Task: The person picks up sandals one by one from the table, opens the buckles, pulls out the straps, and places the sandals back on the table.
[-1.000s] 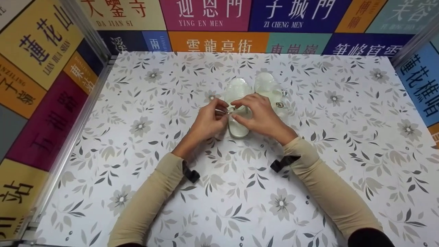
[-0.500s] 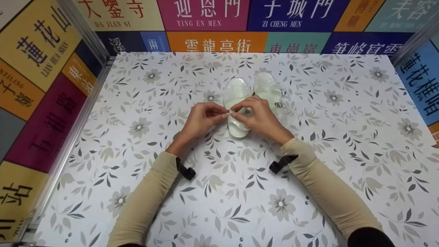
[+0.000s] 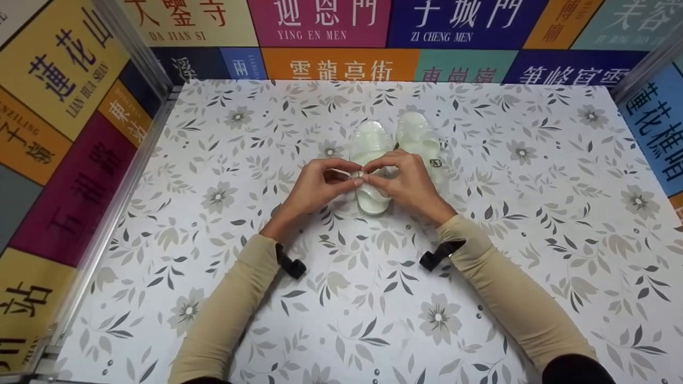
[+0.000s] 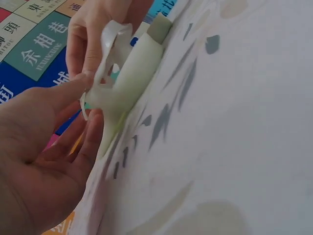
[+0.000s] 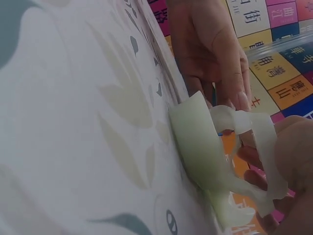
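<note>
A pale, translucent sandal (image 3: 372, 140) lies on the patterned surface in the head view, its heel towards me. Above its left side my left hand (image 3: 315, 184) pinches the thin end of the ankle strap (image 3: 341, 172) between thumb and fingers. My right hand (image 3: 412, 178) pinches the strap beside it, fingertips meeting those of the left. In the left wrist view the raised strap loop (image 4: 108, 44) stands over the sandal's heel. The right wrist view shows the sole (image 5: 195, 139) lying flat. Fingertips hide most of the buckle area.
A matching second sandal (image 3: 415, 128) with a small square buckle (image 3: 435, 163) lies close on the right, partly behind the right hand. Panels with lettering (image 3: 325, 24) stand along the back and sides. The floral surface (image 3: 373, 298) spreads around the sandals.
My left hand has shifted slightly, its thumb and fingertips closing together on the strap. Both hands' fingertips now meet, and the strap end shows between the left fingers. The sandals stay in place.
</note>
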The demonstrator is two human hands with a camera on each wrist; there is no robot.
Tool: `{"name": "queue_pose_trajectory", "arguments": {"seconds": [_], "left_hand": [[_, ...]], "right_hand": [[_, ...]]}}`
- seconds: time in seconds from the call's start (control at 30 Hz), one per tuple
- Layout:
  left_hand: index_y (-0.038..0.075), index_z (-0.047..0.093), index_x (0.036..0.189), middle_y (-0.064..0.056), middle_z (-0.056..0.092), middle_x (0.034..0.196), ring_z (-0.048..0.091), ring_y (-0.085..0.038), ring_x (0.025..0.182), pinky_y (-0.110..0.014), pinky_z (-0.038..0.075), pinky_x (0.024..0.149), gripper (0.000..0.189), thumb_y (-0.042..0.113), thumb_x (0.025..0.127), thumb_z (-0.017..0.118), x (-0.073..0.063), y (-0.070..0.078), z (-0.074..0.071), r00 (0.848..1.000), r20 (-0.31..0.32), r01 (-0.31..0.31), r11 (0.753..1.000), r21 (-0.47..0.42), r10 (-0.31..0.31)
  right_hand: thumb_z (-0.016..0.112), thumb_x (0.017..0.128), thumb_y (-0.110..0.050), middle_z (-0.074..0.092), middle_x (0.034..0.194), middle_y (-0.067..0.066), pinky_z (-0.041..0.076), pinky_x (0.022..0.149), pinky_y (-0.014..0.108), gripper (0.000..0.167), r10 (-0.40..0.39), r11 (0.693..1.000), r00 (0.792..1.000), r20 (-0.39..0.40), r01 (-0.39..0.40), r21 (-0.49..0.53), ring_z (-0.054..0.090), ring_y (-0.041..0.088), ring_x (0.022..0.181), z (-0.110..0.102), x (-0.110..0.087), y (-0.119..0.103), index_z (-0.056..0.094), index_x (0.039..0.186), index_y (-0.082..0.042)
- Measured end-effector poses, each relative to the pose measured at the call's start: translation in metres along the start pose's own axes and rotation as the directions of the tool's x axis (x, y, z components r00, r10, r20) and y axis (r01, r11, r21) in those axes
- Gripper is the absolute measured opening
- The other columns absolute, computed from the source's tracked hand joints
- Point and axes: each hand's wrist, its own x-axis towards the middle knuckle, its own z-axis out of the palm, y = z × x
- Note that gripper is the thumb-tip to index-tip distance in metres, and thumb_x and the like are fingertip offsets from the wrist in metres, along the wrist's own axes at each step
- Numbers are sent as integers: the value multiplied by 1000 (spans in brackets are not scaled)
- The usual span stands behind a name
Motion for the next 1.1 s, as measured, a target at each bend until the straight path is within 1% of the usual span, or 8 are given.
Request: {"name": "queue_pose_trajectory", "arguments": {"seconds": [0.23,0.43,0.63,0.77,0.9,0.97,1.03,1.1], "left_hand": [[18,84,117,0,83,114,80,-19,91,-25,62,79,22,23,96,85,0,-3,6,999,-43,-14,1000,9,15],[17,81,116,1,82,113,78,-18,94,-30,63,86,17,23,100,81,-1,-1,11,999,-34,-16,998,54,18],[13,77,115,-2,80,113,77,-17,96,-32,64,90,15,16,101,75,-2,-1,15,999,-30,-12,994,106,15],[11,78,115,-4,80,112,77,-17,96,-31,64,89,16,17,100,78,-2,-1,15,999,-35,16,996,86,-13],[9,80,114,-6,82,110,78,-18,93,-31,64,87,21,22,97,84,-1,-1,15,997,-55,51,997,50,-48],[9,81,113,-5,82,109,78,-17,92,-31,64,86,24,25,96,86,-1,0,15,997,-62,56,998,43,-53],[10,81,113,-4,82,109,78,-17,92,-31,64,85,23,25,96,86,-1,0,16,997,-63,51,998,38,-49],[12,81,112,-2,82,109,78,-17,93,-31,64,86,21,26,97,85,-2,0,17,997,-61,45,998,45,-42]], "right_hand": [[88,93,-26,83,104,-2,53,102,47,16,19,998,999,37,-21,66,72,17,104,-3,0,3,87,107,-18],[83,98,-25,82,104,-3,54,102,42,15,63,996,991,119,-70,58,73,14,102,-5,0,2,83,109,-16],[78,101,-22,81,106,2,54,106,42,14,59,996,983,174,-69,48,74,19,103,-4,0,3,78,111,-12],[77,102,-22,82,109,4,55,108,43,19,72,994,982,175,-84,63,76,22,108,-4,-1,3,77,117,-11],[78,102,-26,84,115,2,60,103,42,27,65,997,986,152,-72,37,78,20,112,-5,-1,3,80,125,-12],[78,102,-26,84,116,1,61,100,41,26,47,999,989,142,-49,14,77,18,112,-5,-1,3,82,125,-14],[78,102,-25,84,115,-1,61,100,39,21,35,999,989,144,-36,2,77,16,111,-5,-1,3,84,120,-15],[79,102,-24,84,113,-1,61,101,38,18,42,999,988,150,-44,6,78,17,110,-6,-1,3,84,117,-15]]}}
